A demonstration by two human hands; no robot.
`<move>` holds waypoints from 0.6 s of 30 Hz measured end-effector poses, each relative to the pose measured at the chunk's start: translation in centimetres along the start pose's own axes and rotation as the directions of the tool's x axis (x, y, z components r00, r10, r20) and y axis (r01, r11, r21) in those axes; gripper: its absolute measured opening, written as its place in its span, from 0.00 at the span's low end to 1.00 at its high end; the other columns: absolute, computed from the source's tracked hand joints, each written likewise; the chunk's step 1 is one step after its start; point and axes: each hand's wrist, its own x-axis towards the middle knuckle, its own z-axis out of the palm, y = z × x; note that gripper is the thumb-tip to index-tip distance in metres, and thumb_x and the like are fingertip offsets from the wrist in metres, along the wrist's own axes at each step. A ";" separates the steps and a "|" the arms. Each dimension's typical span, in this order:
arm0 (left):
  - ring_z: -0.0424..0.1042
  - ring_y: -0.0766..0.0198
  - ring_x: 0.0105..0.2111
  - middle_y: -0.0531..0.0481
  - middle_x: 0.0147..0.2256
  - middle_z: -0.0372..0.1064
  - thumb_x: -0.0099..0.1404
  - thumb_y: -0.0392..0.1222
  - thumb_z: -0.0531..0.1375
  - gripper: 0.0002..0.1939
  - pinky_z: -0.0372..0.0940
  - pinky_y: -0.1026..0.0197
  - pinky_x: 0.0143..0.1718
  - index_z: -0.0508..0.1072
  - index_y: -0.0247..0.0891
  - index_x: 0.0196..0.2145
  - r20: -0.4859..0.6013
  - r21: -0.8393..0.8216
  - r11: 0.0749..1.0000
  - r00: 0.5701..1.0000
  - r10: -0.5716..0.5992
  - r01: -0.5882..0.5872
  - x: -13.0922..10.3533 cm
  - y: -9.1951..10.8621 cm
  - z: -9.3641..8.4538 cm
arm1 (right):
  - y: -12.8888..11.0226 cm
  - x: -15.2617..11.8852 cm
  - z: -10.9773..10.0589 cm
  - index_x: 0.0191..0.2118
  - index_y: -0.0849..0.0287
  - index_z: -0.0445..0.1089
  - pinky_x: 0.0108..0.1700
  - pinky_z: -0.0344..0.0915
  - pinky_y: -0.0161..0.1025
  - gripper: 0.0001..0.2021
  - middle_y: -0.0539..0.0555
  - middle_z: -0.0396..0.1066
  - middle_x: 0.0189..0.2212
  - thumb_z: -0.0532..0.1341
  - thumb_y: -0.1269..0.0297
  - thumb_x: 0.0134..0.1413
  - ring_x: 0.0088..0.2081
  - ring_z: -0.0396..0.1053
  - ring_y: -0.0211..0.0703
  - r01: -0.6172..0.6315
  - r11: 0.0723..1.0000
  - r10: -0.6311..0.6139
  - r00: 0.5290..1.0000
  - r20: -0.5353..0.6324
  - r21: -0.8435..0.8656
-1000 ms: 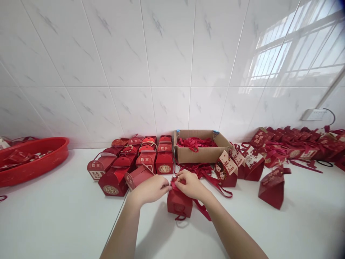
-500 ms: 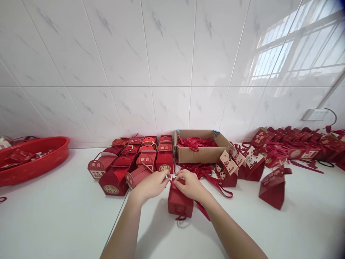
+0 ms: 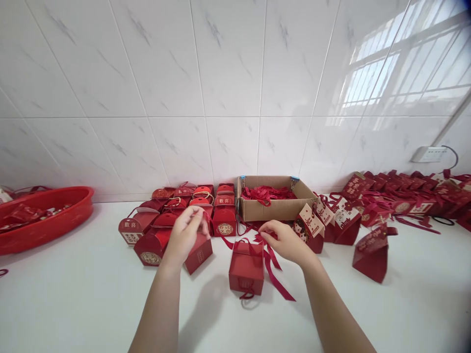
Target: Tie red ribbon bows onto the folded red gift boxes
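The squarish cardboard box (image 3: 246, 272) is showing muted red; the flat fabric ribbon (image 3: 279, 287) is showing crimson. The slope-topped paper box (image 3: 311, 224) is displaying red print on cream. The oval plastic basin (image 3: 55, 229) is gleaming bright red; the glossy wall tiles (image 3: 233, 59) are carrying grey veins on white.

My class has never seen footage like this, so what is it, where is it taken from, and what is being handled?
There is no machine here, only a person's bare left hand and right hand. The view comes from a camera worn on the head, looking forward and down. On the white table, a red box stands between the hands, with ribbon trailing beside it. Whether either hand grips some is too small to tell. Further left are more boxes and a red tub; behind is a carton holding ribbons, and further right are more boxes.
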 end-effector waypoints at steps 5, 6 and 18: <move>0.75 0.61 0.26 0.55 0.24 0.71 0.61 0.47 0.58 0.09 0.68 0.59 0.32 0.62 0.41 0.34 -0.262 -0.376 0.922 0.965 -0.005 -0.097 0.1 0.6 0.0 | 0.9 -1.1 -2.0 0.36 0.56 0.72 0.38 0.64 0.38 0.08 0.52 0.74 0.38 0.56 0.63 0.55 0.40 0.71 0.44 -0.030 0.995 0.050 0.979 0.196 -0.099; 0.76 0.59 0.30 0.53 0.27 0.73 0.61 0.47 0.58 0.09 0.68 0.57 0.35 0.62 0.41 0.34 -0.304 -0.385 0.914 0.953 0.006 -0.128 0.1 0.5 0.1 | 1.1 -1.2 -2.1 0.36 0.56 0.73 0.39 0.64 0.37 0.08 0.52 0.74 0.38 0.57 0.63 0.54 0.41 0.70 0.45 -0.028 0.993 0.055 0.969 0.240 -0.116; 0.71 0.55 0.41 0.48 0.40 0.73 0.63 0.49 0.51 0.12 0.63 0.57 0.42 0.69 0.41 0.37 0.382 0.609 0.793 0.873 -0.302 0.008 -0.1 -1.6 1.6 | 2.3 0.4 -0.4 0.35 0.57 0.74 0.38 0.63 0.36 0.09 0.53 0.75 0.38 0.62 0.60 0.48 0.39 0.71 0.46 0.028 0.980 0.052 0.919 0.392 -0.196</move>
